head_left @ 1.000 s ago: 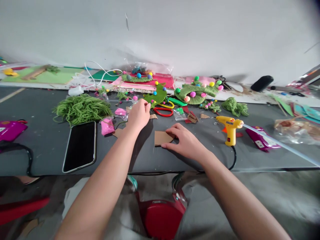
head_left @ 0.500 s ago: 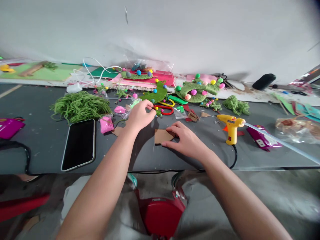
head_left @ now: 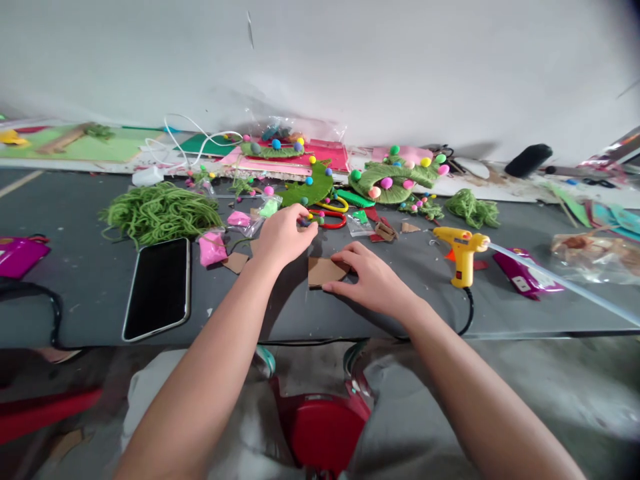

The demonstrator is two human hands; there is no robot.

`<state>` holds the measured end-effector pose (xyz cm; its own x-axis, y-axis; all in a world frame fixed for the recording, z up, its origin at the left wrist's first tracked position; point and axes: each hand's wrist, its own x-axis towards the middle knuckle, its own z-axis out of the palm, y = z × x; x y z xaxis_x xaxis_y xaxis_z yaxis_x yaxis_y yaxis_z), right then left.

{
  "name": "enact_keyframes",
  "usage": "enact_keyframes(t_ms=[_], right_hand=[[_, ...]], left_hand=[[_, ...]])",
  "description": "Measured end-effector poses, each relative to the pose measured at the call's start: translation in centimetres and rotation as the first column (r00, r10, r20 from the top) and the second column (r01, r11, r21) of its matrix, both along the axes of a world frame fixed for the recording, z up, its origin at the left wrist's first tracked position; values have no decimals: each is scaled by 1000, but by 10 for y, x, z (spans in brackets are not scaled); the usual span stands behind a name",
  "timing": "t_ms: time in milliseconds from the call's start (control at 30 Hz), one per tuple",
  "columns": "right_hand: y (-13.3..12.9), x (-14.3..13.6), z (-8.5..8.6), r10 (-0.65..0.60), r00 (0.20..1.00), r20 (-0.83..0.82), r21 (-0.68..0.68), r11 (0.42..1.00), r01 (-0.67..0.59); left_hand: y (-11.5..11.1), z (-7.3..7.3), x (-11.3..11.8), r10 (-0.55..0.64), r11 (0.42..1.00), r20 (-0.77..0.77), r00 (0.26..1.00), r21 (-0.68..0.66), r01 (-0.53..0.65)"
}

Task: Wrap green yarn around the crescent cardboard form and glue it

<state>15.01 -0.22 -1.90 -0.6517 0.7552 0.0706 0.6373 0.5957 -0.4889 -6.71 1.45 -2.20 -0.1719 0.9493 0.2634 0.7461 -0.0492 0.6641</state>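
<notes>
Brown cardboard (head_left: 324, 271) lay on the grey table (head_left: 430, 277), its right end held between the right hand's (head_left: 373, 280) slightly parted thumb and fingers. Beyond, the left hand (head_left: 284, 235), nearly closed, pinched a small pompom-dotted green piece (head_left: 317, 219) near the red-handled scissors (head_left: 336, 226). The step seemed to be handling this piece; moving it called for a light pinch.

I sit at a long dark gray tabletop (head_left: 400, 303), its near edge running straight across in front of me. At its far side a narrow white ledge (head_left: 520, 193) meets a plain pale wall (head_left: 320, 60), which carries a thin dark mark (head_left: 251, 30) high up. Soft light leaves the wall grayish, darker toward the upper right corner. Below me I see a red seat (head_left: 325, 430) on a gray, blotchy floor (head_left: 590, 400), with another red piece of furniture (head_left: 45, 417) off to my left.
</notes>
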Motion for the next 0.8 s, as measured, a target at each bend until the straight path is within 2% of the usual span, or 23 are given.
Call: enact_keyframes(t_ms=[133, 233, 433, 600, 800], right_hand=[[0, 0, 0, 4, 1000, -10, 1, 1000, -4], [-1, 0, 1, 4, 1000, -1, 6, 1000, -4], [-1, -7, -2, -12, 1000, -9, 45, 999, 12], [9, -21, -12, -51, 996, -67, 68, 996, 55], [29, -19, -18, 23, 957, -290, -40, 999, -36]], left_hand=[[-8, 5, -1, 59, 998, 213, 975, -25, -55], [-12, 4, -3, 86, 993, 396, 914, -104, -48], [-24, 5, 2, 124, 974, 737, 664, -219, 62], [-38, 12, 7, 169, 963, 850, 499, -251, 102], [-48, 14, 10, 181, 939, 886, 427, -284, 192]])
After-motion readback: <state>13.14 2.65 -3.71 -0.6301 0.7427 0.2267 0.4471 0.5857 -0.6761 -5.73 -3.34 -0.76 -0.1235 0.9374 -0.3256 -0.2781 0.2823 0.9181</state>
